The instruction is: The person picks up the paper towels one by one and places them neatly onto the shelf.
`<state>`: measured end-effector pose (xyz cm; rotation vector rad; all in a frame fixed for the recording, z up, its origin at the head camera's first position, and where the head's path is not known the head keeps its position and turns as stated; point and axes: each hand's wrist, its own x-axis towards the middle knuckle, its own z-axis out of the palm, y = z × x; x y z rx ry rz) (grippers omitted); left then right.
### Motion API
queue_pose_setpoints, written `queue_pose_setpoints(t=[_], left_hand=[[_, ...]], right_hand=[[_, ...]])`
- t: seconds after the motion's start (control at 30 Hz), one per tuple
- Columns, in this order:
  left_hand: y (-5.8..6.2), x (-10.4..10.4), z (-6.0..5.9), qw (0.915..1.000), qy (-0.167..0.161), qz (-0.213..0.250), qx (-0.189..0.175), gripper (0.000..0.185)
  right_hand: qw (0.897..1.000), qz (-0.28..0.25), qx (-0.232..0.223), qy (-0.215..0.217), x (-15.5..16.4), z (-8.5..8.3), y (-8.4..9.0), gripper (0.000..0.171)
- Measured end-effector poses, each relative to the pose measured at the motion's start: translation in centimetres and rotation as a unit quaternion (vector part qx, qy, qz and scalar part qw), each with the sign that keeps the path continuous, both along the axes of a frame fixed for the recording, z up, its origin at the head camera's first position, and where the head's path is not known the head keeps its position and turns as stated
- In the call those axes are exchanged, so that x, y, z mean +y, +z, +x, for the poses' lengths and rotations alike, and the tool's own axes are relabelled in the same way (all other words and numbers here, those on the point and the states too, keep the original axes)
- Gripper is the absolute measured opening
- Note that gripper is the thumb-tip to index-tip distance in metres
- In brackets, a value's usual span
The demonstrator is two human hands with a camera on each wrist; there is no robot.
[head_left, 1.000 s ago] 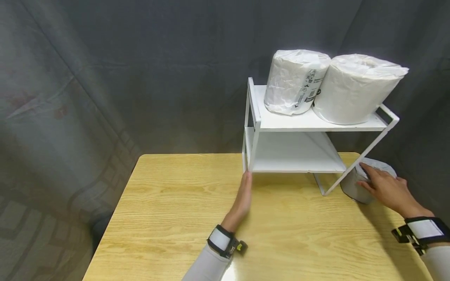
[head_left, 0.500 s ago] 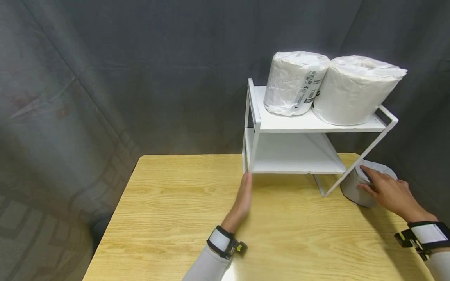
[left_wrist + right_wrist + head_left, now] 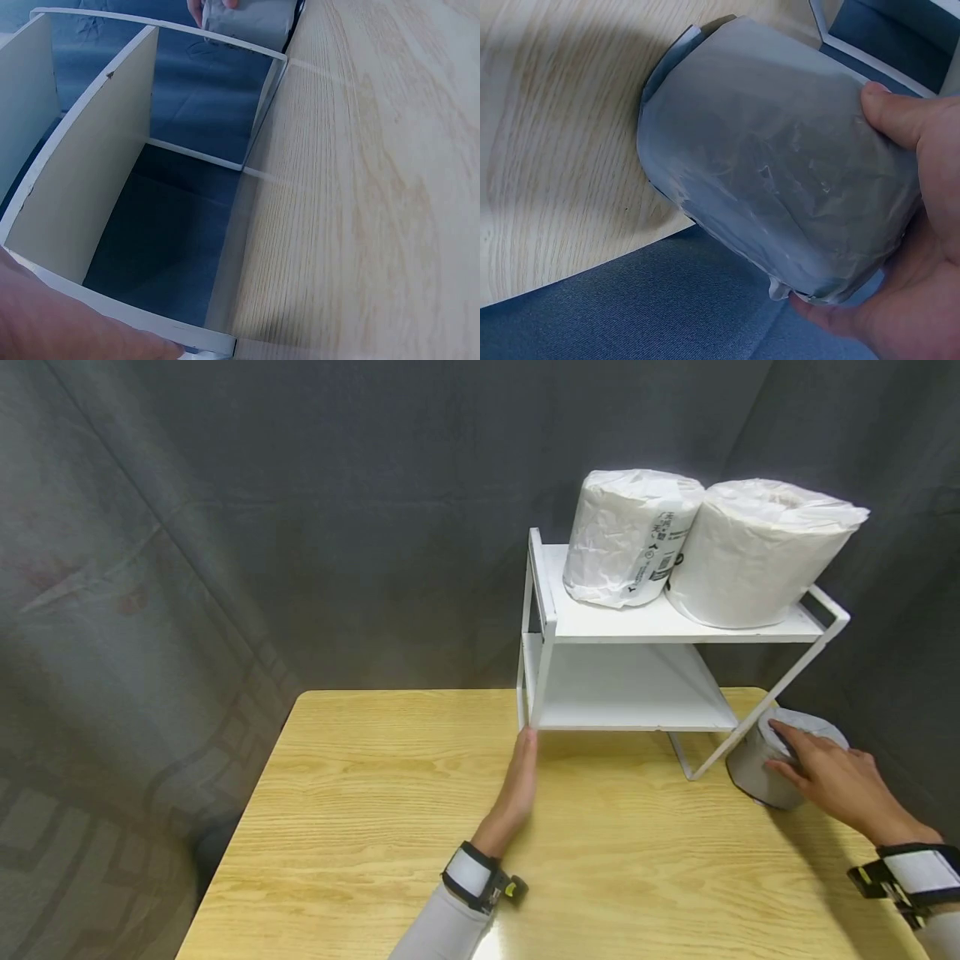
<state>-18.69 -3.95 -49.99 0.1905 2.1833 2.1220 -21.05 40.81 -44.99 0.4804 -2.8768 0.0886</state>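
Note:
At the right end of a small white two-tier shelf rack [image 3: 626, 689], a paper-wrapped toilet roll [image 3: 761, 767] stands on the table. My right hand [image 3: 840, 781] grips its upper part; in the right wrist view the thumb lies on one side of the wrapped roll [image 3: 772, 150] and the fingers reach round the other. My left hand [image 3: 513, 793] has its fingers straight, the tips right at the rack's left front leg. In the left wrist view, fingers lie along the rack's white frame [image 3: 139, 311].
Two more wrapped rolls, one with printed text [image 3: 630, 539] and one plain white [image 3: 750, 556], stand side by side on the top shelf. The wooden table [image 3: 375, 793] has its back edge near a dark grey curtain [image 3: 375, 527].
My right hand and the toilet roll have shifted slightly toward me beside the rack. My left hand stays at the rack's leg.

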Motion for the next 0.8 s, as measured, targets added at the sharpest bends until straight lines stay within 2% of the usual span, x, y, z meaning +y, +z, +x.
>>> queue_pose_setpoints(t=[0.33, 0.8], left_hand=[[0.1, 0.0, 0.1, 1.0000, 0.000, 0.002, 0.003, 0.076], [-0.1, 0.0, 0.1, 1.0000, -0.001, 0.002, 0.007, 0.074]], right_hand=[[0.999, 0.001, 0.039, 0.024, 0.0, 0.9, -0.2, 0.071], [0.999, 0.011, 0.038, 0.027, -0.4, 2.1, 0.0, 0.070]])
